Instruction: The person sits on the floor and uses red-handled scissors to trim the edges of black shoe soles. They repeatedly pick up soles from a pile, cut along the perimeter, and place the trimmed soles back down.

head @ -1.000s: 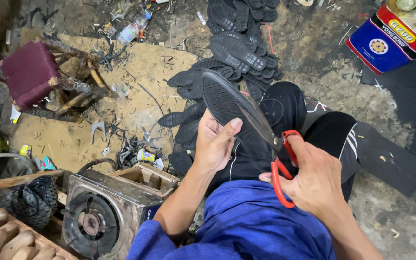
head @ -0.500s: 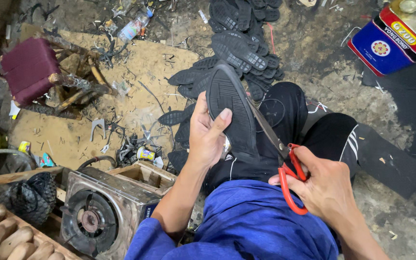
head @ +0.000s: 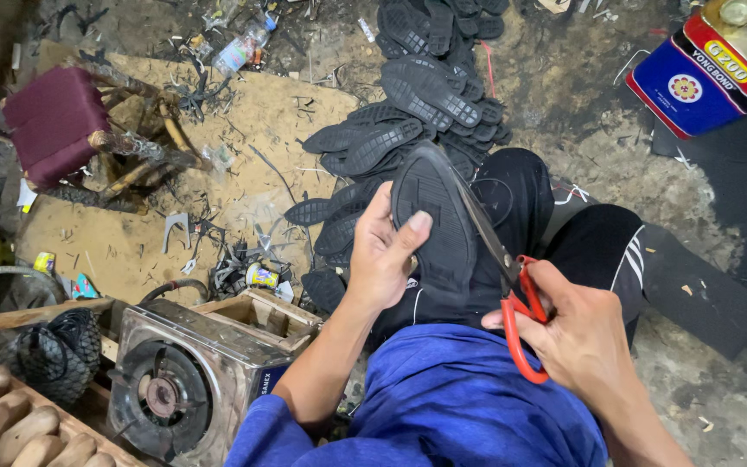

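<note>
My left hand (head: 382,255) grips a black rubber shoe sole (head: 432,216) by its left edge, thumb on top, holding it up over my lap. My right hand (head: 577,333) holds red-handled scissors (head: 512,294), fingers through the loops. The blades run along the sole's right edge, pointing away from me. I sit on the floor in a blue shirt and black trousers with white stripes.
A pile of black soles (head: 417,112) lies ahead on the dirty floor. A metal gas burner (head: 183,380) and a wooden box (head: 257,316) stand at lower left, a maroon stool (head: 54,125) at upper left. A blue-and-red tin can (head: 706,65) is at upper right, black rubber sheets (head: 711,285) to the right.
The sole has turned more upright and nearer to me. The scissors have slid back along its right edge, and my right hand has dropped lower right.
</note>
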